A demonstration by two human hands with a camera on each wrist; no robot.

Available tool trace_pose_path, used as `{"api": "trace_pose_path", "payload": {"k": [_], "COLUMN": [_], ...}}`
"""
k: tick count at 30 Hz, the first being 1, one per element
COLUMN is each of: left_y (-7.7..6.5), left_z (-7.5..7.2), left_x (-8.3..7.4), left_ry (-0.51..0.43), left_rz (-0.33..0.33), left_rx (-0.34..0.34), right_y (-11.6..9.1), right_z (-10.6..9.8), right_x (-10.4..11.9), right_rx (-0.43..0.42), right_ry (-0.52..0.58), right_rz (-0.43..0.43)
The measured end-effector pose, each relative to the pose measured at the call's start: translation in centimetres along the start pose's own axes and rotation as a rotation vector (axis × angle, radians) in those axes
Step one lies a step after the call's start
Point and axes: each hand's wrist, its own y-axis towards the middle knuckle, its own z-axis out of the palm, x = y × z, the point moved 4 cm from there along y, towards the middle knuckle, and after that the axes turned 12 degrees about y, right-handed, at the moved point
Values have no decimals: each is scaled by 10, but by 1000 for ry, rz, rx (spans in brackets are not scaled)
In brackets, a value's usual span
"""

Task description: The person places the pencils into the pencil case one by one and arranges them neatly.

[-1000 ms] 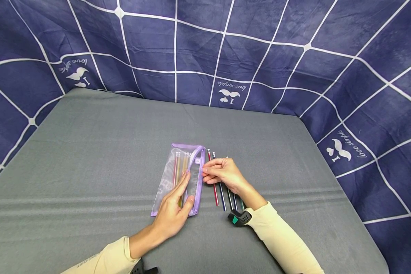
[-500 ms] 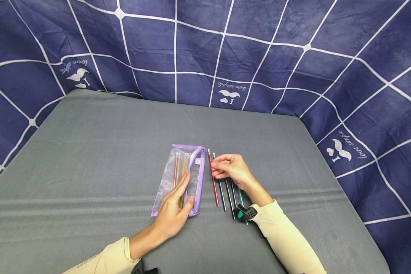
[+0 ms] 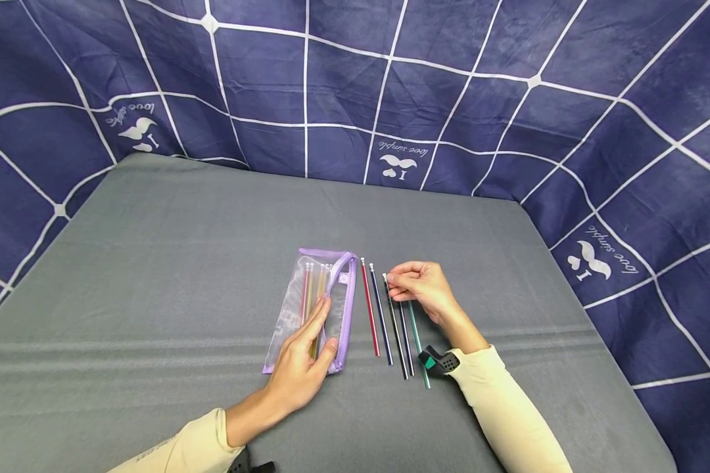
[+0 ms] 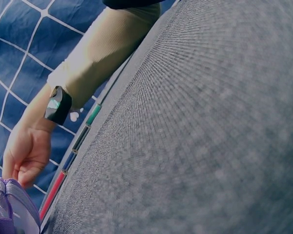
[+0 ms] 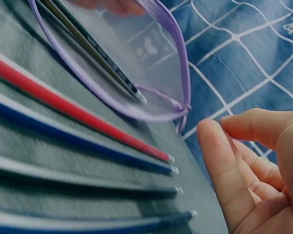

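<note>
A clear mesh pencil case (image 3: 285,318) with purple edging lies on the grey surface, its zipped mouth spread on the right side. Several pencils (image 3: 307,289) show inside it. My left hand (image 3: 298,364) rests on the case, fingers straight and thumb apart by the mouth. Right of it lie a red pencil (image 3: 370,309), a blue pencil (image 3: 381,315), a black pencil (image 3: 395,328), a dark blue pencil (image 3: 406,341) and a green pencil (image 3: 417,338). Over the far ends of the darker ones hovers my right hand (image 5: 254,170), thumb and forefinger close together with nothing between them.
The grey padded surface (image 3: 201,217) runs out around the case and pencils. A dark blue cloth with white grid lines (image 3: 343,85) hangs behind and at both sides. A black wrist device (image 3: 439,361) sits on my right wrist, close above the green pencil.
My right hand has moved right, away from the case mouth and over the loose pencils, uncovering more of the red, blue and black ones. The left hand has stayed on the case.
</note>
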Motion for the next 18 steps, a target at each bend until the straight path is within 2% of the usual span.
{"api": "trace_pose_path", "payload": {"k": [4, 8, 14, 18], "left_y": [0, 0, 0, 0], "left_z": [0, 0, 0, 0], "left_x": [-1, 0, 0, 0], "left_ry": [1, -1, -1, -2], "left_rz": [-2, -3, -2, -1], "left_rx": [3, 2, 2, 3], "right_y": [2, 5, 8, 6], "right_z": [-12, -25, -39, -43], "right_x": [3, 2, 2, 3], "right_rx": [-35, -65, -80, -64], "right_ry": [-29, -95, -216, -315], "right_rz": [-18, -2, 56, 127]}}
